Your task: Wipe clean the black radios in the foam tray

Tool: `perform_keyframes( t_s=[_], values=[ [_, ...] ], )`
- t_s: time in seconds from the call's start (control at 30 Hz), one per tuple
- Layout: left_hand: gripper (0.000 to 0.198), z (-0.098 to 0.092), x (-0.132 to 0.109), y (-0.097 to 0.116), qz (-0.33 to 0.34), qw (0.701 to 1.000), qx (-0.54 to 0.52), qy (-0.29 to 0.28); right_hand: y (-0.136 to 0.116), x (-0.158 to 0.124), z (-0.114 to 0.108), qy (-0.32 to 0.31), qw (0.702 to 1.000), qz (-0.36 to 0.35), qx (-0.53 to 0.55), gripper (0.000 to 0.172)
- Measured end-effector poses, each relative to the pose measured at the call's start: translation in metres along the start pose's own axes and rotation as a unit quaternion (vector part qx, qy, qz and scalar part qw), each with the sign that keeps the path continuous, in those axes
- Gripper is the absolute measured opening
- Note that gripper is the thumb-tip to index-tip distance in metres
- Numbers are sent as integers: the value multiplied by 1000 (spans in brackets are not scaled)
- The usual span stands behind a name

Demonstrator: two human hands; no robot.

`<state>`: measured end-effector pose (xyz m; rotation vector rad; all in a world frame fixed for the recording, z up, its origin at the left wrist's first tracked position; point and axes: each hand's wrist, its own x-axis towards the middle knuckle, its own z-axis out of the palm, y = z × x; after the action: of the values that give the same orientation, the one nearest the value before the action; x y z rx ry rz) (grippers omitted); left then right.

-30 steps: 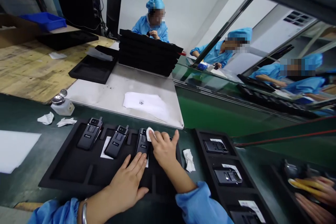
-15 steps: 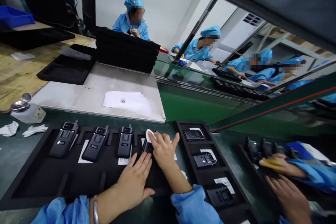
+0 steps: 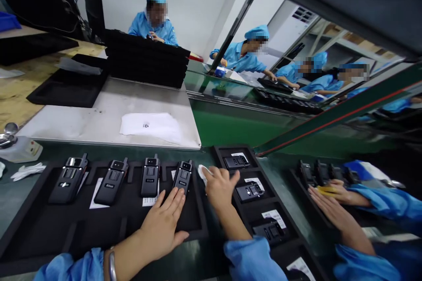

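My left hand (image 3: pixel 161 226) lies with fingers outstretched, its tips resting on the lower end of a black two-way radio (image 3: pixel 182 177). This radio sits at the right end of a row of several in a black foam tray (image 3: pixel 42 232). My right hand (image 3: pixel 220 188) pinches a folded white cloth (image 3: pixel 202 173) just beyond the tray's right rim, apart from the radio. To the left, another two-way radio (image 3: pixel 150 178) lies face down beside a white label slip, and a third radio (image 3: pixel 111 182) partly covers a label (image 3: pixel 100 194).
On the right, a second black tray (image 3: pixel 216 154) holds several radios. Beyond it, a co-worker's hands (image 3: pixel 332 213) hold a yellow cloth (image 3: pixel 326 190). A dispenser bottle (image 3: pixel 23 149) and a white paper (image 3: pixel 150 125) lie farther back, before stacked black trays (image 3: pixel 145 63).
My right hand has lifted the cloth off the end radio and moved right, past the tray's rim, uncovering the radio. My left hand stays on its lower end. The view has shifted slightly.
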<state>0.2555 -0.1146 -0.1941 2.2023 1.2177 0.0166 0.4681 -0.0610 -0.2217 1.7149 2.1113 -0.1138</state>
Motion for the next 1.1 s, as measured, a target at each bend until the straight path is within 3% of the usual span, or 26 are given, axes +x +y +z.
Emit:
perform_keyframes(
  t_s=[0.1, 0.23, 0.37, 0.8, 0.97, 1.1],
  values=[
    [71, 2, -4, 1, 0, 1000, -3, 4, 15, -15, -7, 27, 996, 30, 80, 39],
    [57, 6, -9, 5, 4, 1000, -3, 8, -17, -25, -9, 33, 977, -57, 202, 40],
    [52, 7, -10, 7, 8, 1000, -14, 18, -45, -30, -5, 14, 977, -86, 192, 31],
    [53, 10, -11, 6, 10, 999, -31, 36, -38, -30, -5, 18, 980, -73, 183, 38],
    [47, -4, -23, -2, 9, 999, -27, 39, -40, -44, -12, 2, 977, -51, 206, 41],
    [46, -23, -47, -17, -26, 1000, 7, 11, -63, -31, -25, -4, 958, -41, 285, 41]
  ],
)
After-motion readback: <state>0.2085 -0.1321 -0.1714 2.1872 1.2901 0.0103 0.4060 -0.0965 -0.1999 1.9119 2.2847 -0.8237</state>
